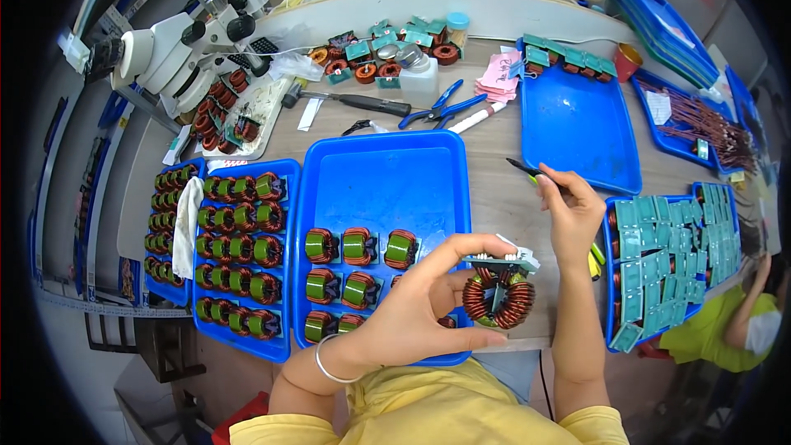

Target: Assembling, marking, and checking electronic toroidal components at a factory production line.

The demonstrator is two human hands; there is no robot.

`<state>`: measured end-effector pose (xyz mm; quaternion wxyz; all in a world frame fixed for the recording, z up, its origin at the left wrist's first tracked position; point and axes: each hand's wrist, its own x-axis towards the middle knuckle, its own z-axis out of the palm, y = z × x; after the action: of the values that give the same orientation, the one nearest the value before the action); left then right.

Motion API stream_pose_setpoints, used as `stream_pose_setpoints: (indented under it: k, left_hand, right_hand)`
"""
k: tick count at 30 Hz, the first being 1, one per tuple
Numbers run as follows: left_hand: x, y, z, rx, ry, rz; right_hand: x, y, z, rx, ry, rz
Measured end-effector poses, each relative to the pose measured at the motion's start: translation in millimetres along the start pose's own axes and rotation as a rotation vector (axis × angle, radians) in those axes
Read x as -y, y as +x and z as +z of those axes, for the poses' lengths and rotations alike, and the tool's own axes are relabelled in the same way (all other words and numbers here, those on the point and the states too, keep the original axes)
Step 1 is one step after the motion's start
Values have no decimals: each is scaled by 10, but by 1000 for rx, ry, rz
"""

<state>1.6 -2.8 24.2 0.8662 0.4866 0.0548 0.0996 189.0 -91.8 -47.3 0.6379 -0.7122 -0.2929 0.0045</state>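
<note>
My left hand (409, 303) is closed on a copper-wound toroidal coil (521, 301), with fingers along its top and thumb below. The coil has a small green circuit board and white connectors on its upper side. To its upper right, my right hand (572, 213) pinches a slim black pen-like tool (522, 168) with a yellow-green part, its tip pointing left, apart from the coil. Left of my hands is a blue tray (379, 173) with rows of similar coils with green bands, partly hidden by my left hand.
More blue trays of coils (239, 218) stand at left, one under a white cloth (187, 227). Green boards fill a tray (651, 239) at right. Pliers (441, 111), a hammer (362, 102) and a clear bottle (418, 82) lie or stand behind. A microscope (165, 49) is far left.
</note>
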Motion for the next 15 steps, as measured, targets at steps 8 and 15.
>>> stream_pose_setpoints:
  k: [8,15]
  left_hand:
    - [12,5,-17,18,33,0]
    - [19,1,-51,67,64,7]
  right_hand:
    - [9,-8,-8,9,88,57]
    - [-22,19,17,41,92,111]
